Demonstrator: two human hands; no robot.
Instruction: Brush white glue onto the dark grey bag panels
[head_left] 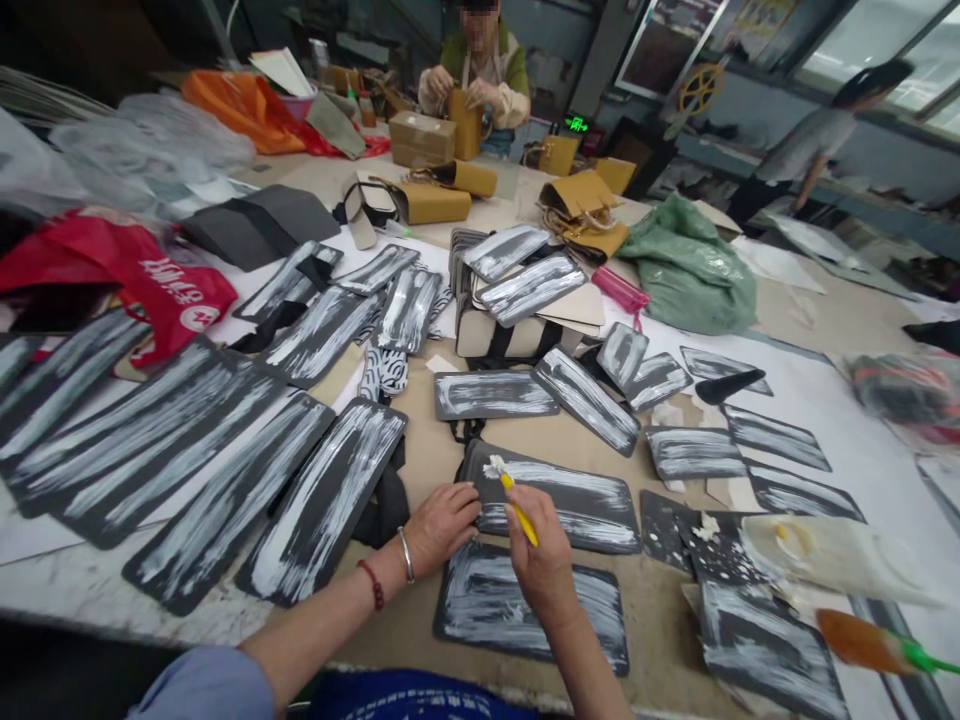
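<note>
Workshop: big tan table (784, 315), partly under white paper (862, 390), crowded with white-streaked dark panels. Red bag (97, 255) upper left, green bag (686, 265) upper right of centre, orange bottle (862, 640) lower right. One person (514, 70) at top centre handling a mustard piece (465, 125); another person (810, 145) upper right near windows (870, 60).

Work panel (562, 495), just below frame centre: dark, rounded corners, white streaks along top and bottom, bare dark band between. Right hand (544, 555) grips yellow tool (527, 523), white clump at its tip. Left hand (446, 515), fingers together, touches panel's left edge; can't tell if pinching.
</note>
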